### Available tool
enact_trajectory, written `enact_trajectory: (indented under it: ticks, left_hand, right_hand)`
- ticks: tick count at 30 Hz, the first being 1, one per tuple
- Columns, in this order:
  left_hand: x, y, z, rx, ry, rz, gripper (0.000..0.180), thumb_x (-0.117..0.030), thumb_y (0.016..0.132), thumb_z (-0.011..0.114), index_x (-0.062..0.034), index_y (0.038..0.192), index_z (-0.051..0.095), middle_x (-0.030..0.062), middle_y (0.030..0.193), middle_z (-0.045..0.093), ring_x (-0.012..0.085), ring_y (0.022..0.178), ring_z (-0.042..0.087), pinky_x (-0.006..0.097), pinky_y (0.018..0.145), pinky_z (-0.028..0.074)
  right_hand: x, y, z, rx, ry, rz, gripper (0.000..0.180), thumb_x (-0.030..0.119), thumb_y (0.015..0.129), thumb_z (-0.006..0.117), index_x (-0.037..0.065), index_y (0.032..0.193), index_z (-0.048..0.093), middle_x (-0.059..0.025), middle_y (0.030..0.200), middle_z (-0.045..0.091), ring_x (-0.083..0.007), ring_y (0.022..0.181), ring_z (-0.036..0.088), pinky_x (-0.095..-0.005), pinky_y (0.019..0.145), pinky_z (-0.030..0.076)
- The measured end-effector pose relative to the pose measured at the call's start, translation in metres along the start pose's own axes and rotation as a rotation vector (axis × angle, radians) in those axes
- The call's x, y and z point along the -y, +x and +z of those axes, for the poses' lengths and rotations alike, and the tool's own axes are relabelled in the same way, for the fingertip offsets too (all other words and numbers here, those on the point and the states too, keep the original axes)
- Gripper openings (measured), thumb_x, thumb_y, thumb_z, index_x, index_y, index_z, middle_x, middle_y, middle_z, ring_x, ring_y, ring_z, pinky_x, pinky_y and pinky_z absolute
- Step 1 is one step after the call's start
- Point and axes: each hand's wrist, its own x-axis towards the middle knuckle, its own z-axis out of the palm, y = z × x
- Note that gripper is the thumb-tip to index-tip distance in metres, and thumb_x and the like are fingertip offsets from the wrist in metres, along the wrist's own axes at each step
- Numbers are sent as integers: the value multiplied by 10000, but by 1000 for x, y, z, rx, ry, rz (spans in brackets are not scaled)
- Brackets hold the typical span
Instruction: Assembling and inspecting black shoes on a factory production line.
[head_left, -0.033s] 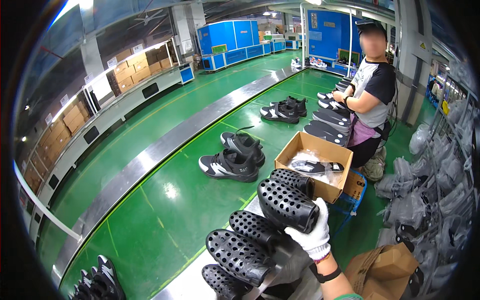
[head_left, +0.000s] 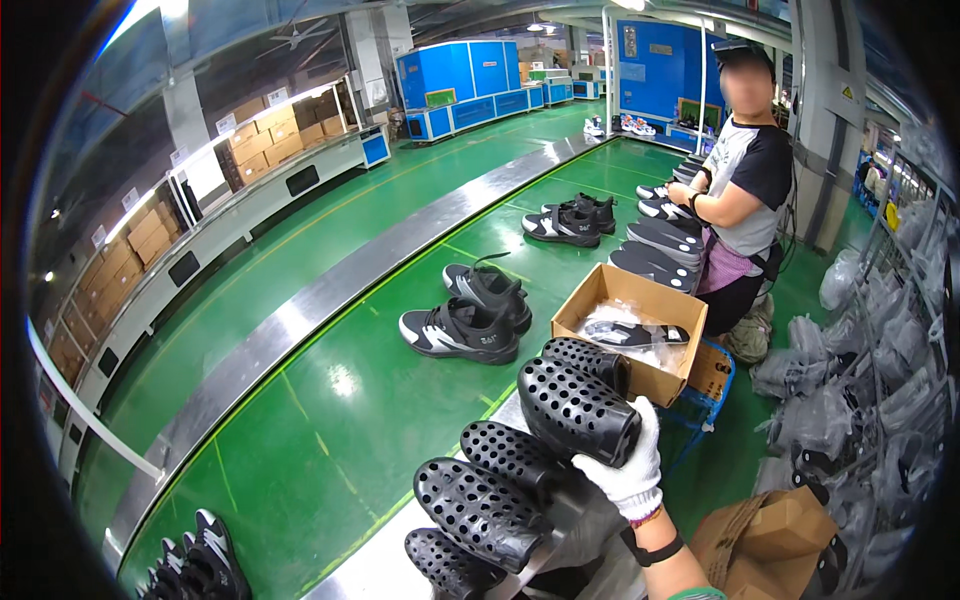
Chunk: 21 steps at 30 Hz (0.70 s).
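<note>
My right hand [head_left: 632,468], in a white knitted glove, is closed round the near end of a black perforated shoe tree [head_left: 570,400], a foot-shaped plastic form full of round holes. It lies among others like it: one shoe tree [head_left: 590,355] behind it, and another [head_left: 505,450], a larger one [head_left: 470,500] and a lower one [head_left: 445,560] to its left and nearer me. Clear plastic wrap [head_left: 590,530] lies beside them, below the hand. My left hand does not show.
Black-and-grey sneakers [head_left: 460,330] stand on the green belt [head_left: 330,410]. An open carton [head_left: 640,375] holds insoles and plastic. A co-worker [head_left: 745,170] stands beyond it, by upturned soles [head_left: 655,255]. Brown cardboard [head_left: 765,545] and a rack of bagged items [head_left: 890,330] are at right.
</note>
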Motion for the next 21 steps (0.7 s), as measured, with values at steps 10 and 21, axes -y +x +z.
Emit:
enact_trajectory:
  ticks: [10,21]
  left_hand:
    - [4,-12,2,95,81,-215,675,-380,970,641,-105,1531,386,195,1473,497,361,1365,466,454,1147,368]
    - [6,-6,11,-219,183,279,543,-352,961,664,-83,1414,535,190,1251,634,340,1138,605,433,983,485]
  right_hand:
    - [2,3,-2,0,92,34,1120,337,587,964,46,1461,327,-218,1326,559,-383,1157,623,-447,973,526]
    - [39,23,-44,53,-153,-200,1142,237,587,950,12,1509,315,-259,1466,433,-432,1330,482,-466,1118,417]
